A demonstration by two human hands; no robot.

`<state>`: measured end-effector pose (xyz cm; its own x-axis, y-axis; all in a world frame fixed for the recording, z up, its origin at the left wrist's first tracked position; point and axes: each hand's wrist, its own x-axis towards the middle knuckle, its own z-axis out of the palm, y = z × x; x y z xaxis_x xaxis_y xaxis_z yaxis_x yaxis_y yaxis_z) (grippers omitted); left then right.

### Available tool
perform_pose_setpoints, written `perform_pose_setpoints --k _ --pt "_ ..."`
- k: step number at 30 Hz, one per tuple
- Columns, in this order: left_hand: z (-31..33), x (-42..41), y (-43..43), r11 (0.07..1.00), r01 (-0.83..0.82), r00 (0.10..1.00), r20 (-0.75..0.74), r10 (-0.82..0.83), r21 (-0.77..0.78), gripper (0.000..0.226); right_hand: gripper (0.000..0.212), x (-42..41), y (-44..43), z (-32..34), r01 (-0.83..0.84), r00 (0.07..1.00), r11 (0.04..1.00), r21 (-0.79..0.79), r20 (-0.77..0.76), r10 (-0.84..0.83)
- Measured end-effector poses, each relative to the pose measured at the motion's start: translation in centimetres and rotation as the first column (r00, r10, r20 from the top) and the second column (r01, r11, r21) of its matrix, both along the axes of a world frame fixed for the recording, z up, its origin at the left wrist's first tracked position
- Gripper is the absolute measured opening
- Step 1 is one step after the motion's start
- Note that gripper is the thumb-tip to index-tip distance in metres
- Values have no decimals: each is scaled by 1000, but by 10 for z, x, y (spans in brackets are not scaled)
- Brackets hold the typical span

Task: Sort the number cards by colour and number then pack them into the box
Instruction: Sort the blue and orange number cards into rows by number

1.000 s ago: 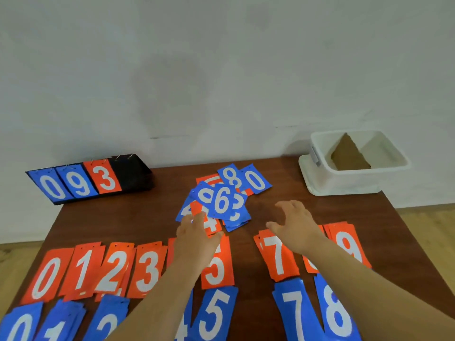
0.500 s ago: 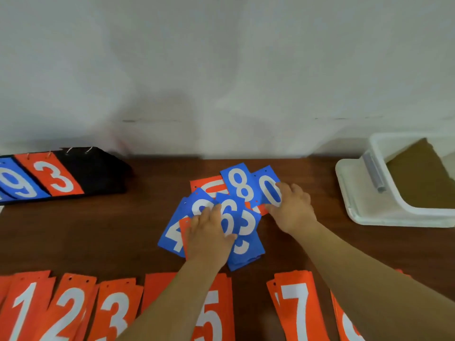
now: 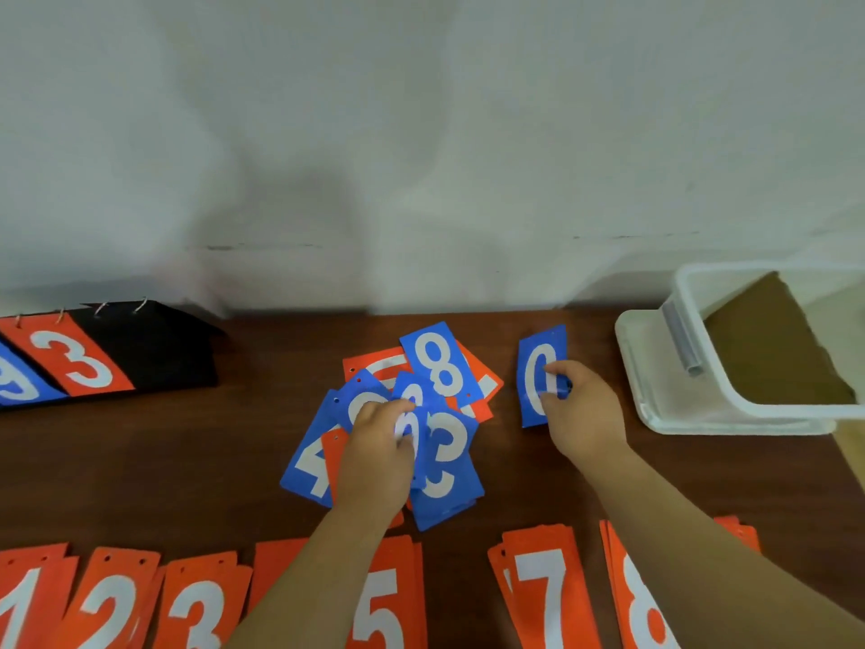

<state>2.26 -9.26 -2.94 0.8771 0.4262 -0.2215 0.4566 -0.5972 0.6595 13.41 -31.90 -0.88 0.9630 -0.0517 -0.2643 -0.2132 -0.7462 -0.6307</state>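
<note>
A loose pile of blue and orange number cards (image 3: 440, 442) lies mid-table, with a blue 8 (image 3: 437, 360) on top at the back and a blue 3 (image 3: 447, 454) in front. My left hand (image 3: 377, 454) presses on the pile, fingers closed over a blue card, probably a 6. My right hand (image 3: 578, 409) pinches a blue 0 card (image 3: 538, 367), held apart from the pile on its right. A white plastic box (image 3: 749, 405) stands at the far right with brown cardboard inside.
Sorted orange stacks run along the near edge: 1 (image 3: 23, 601), 2 (image 3: 110, 601), 3 (image 3: 199, 606), 5 (image 3: 381, 601), 7 (image 3: 547, 597), 8 (image 3: 641, 611). A black flip scoreboard (image 3: 154, 348) showing an orange 3 sits back left. The wall is close behind.
My right hand has pulled the blue 0 card out of the pile and to the right. My left hand stays on the pile. The camera has tilted closer.
</note>
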Motion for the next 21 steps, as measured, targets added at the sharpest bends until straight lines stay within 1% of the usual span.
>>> perform_pose_setpoints --k 2,4,6,8,12,14,17,19,21 --pt "17 -3 -5 990 -69 995 64 77 -121 37 38 -13 -13 24 36 998 993 111 42 -41" --pt "41 -11 -16 966 -115 987 83 137 -230 40 33 -33 -28 52 56 996 970 237 52 -70" --pt "66 -24 -31 930 -150 977 93 191 -335 43 31 -59 -44 80 78 994 926 370 43 -101" --pt "94 -42 -51 886 -155 967 117 226 -436 47 30 -90 -64 109 100 993 883 458 14 -120" --pt "148 -94 -98 842 -90 954 196 225 -531 52 25 -156 -109 161 88 995 818 569 -22 -92" --pt "171 -123 -121 816 -59 940 244 239 -575 53 24 -183 -131 177 47 999 809 586 -13 -49" --pt "189 -161 -153 828 -37 926 293 239 -560 55 25 -212 -157 189 -11 1000 801 598 -10 22" --pt "198 -188 -175 837 -51 921 299 251 -545 55 27 -231 -175 195 -45 999 789 612 10 49" --pt "205 -212 -191 822 -57 917 296 267 -567 55 28 -247 -190 199 -73 997 777 626 24 75"
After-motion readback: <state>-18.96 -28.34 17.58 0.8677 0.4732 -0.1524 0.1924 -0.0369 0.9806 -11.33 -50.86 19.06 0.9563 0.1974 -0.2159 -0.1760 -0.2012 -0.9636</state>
